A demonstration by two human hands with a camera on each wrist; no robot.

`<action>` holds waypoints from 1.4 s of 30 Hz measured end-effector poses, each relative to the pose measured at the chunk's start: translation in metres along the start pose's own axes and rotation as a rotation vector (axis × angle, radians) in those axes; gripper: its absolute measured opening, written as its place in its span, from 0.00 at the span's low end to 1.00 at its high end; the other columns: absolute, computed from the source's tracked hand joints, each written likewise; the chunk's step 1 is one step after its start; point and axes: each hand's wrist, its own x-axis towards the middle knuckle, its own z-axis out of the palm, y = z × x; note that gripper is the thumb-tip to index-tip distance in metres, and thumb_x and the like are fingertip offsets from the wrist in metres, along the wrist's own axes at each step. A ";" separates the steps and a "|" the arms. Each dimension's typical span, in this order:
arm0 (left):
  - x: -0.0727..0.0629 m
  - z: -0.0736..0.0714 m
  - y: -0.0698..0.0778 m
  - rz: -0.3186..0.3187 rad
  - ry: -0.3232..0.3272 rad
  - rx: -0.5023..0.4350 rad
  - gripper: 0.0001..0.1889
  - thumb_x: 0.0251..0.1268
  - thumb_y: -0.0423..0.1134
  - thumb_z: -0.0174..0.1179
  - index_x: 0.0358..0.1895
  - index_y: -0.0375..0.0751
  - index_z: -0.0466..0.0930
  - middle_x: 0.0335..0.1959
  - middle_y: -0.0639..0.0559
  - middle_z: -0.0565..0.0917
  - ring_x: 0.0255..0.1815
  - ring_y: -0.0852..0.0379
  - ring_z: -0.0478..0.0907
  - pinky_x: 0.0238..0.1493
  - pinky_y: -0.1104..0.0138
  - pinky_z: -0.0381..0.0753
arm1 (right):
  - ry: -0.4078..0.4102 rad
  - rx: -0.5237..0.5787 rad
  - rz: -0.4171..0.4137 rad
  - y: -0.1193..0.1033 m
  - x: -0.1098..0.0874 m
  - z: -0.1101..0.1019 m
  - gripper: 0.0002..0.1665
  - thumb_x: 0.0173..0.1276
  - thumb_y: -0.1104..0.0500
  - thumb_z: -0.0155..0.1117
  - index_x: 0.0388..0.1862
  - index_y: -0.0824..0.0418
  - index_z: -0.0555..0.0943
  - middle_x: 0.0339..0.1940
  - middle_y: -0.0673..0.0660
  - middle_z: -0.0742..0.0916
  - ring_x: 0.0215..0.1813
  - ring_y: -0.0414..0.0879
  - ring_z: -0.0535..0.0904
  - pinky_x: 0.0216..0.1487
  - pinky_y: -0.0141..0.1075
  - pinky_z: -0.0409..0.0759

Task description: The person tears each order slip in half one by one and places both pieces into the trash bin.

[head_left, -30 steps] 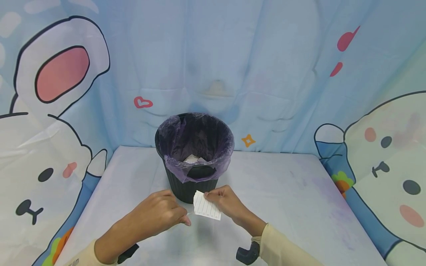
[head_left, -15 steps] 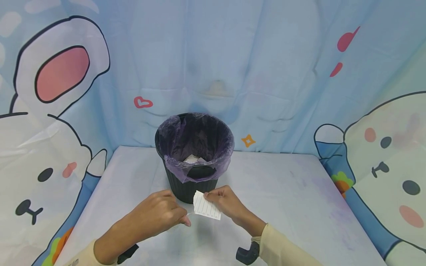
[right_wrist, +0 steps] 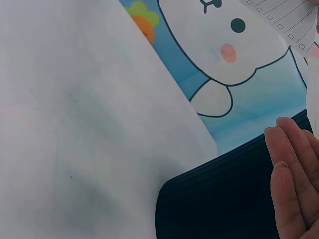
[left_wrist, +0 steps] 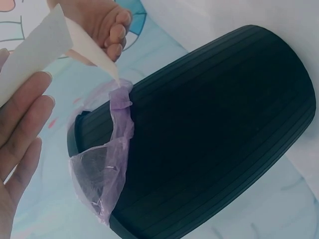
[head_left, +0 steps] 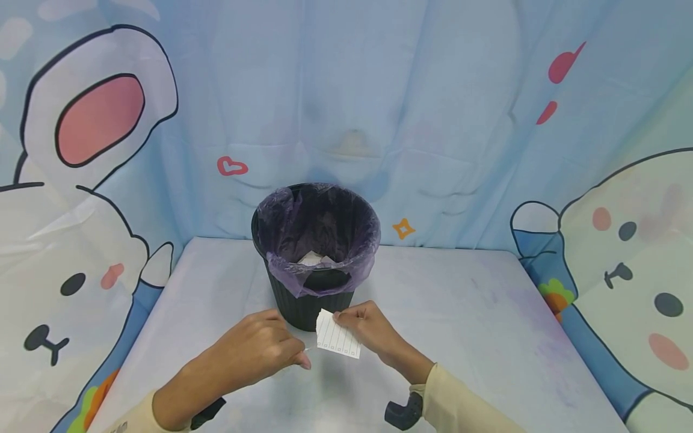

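In the head view, my right hand (head_left: 375, 331) pinches a lined white paper piece (head_left: 338, 337) with a row of small boxes along its lower edge. Beside it, my left hand (head_left: 262, 347) pinches a second paper piece (left_wrist: 35, 55), nearly edge-on from above but plain in the left wrist view. A narrow gap separates the two pieces in the head view. Both hands are in front of a black waste bin (head_left: 292, 307). Its purple plastic liner (head_left: 363, 246) folds over the rim, and white paper scraps (head_left: 313, 259) lie inside.
The bin stands on a white table covering (head_left: 460, 319). Behind it hangs a blue printed cloth (head_left: 433, 120), with cartoon rabbits on both sides. A dark curved wrist mount (head_left: 404, 411) sits under my right wrist.
The lined piece in my right hand has shifted very slightly to the right. My left hand and the bin look unchanged.
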 end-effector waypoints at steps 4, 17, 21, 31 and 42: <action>0.000 0.001 0.000 -0.001 0.006 -0.003 0.22 0.53 0.50 0.75 0.15 0.51 0.69 0.10 0.65 0.61 0.18 0.71 0.54 0.27 0.77 0.64 | 0.003 0.003 0.001 0.001 0.000 -0.001 0.18 0.72 0.59 0.57 0.31 0.71 0.88 0.22 0.50 0.87 0.23 0.40 0.80 0.25 0.30 0.77; 0.002 0.001 0.001 0.014 0.001 -0.008 0.24 0.53 0.51 0.75 0.14 0.51 0.67 0.09 0.65 0.61 0.18 0.71 0.52 0.27 0.77 0.63 | 0.023 -0.005 0.012 0.005 0.002 -0.004 0.18 0.72 0.60 0.58 0.31 0.70 0.89 0.21 0.50 0.86 0.22 0.40 0.80 0.25 0.30 0.76; 0.002 0.001 0.001 0.021 0.010 -0.010 0.25 0.52 0.51 0.76 0.13 0.52 0.66 0.09 0.65 0.60 0.18 0.71 0.50 0.26 0.77 0.61 | 0.041 -0.013 0.040 0.008 0.003 -0.006 0.17 0.71 0.59 0.58 0.33 0.69 0.89 0.21 0.50 0.87 0.22 0.40 0.80 0.25 0.30 0.76; 0.001 0.003 -0.002 0.022 0.011 -0.020 0.23 0.55 0.51 0.73 0.14 0.52 0.69 0.09 0.65 0.60 0.18 0.71 0.51 0.26 0.77 0.63 | 0.011 -0.022 0.034 0.006 -0.002 -0.012 0.18 0.73 0.58 0.57 0.33 0.70 0.88 0.23 0.50 0.87 0.24 0.40 0.80 0.26 0.31 0.77; -0.001 0.004 -0.012 -0.019 -0.010 -0.006 0.14 0.55 0.53 0.72 0.20 0.51 0.83 0.12 0.65 0.70 0.18 0.70 0.55 0.25 0.78 0.64 | -0.053 -0.010 -0.118 -0.007 -0.010 -0.026 0.18 0.76 0.61 0.54 0.39 0.74 0.87 0.26 0.53 0.88 0.26 0.41 0.82 0.27 0.30 0.80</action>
